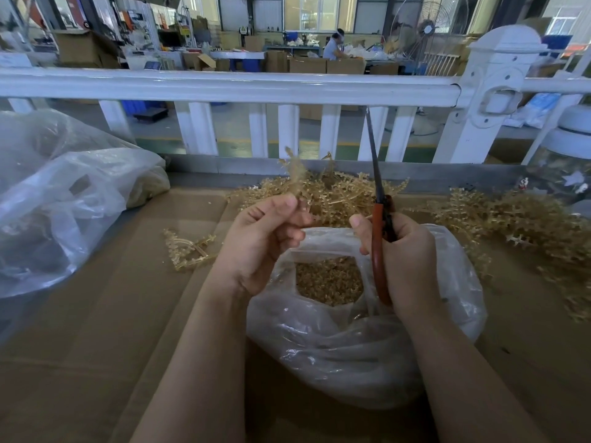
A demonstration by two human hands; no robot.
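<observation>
My left hand [267, 233] pinches a translucent amber plastic sprue strip [295, 175] that sticks up above the fingers. My right hand [406, 251] grips red-handled scissors [379, 225], blades together and pointing straight up. Both hands hover over an open clear plastic bag [367, 340] holding several small amber cut pieces [329, 279]. The hands are a short gap apart, the strip left of the blades.
Heaps of amber sprues lie behind the bag [345, 193] and at the right [527, 222]; one loose sprue [188, 251] lies left. A large crumpled plastic bag [64, 199] fills the left. Cardboard [112, 314] covers the table. A white railing [224, 84] stands behind.
</observation>
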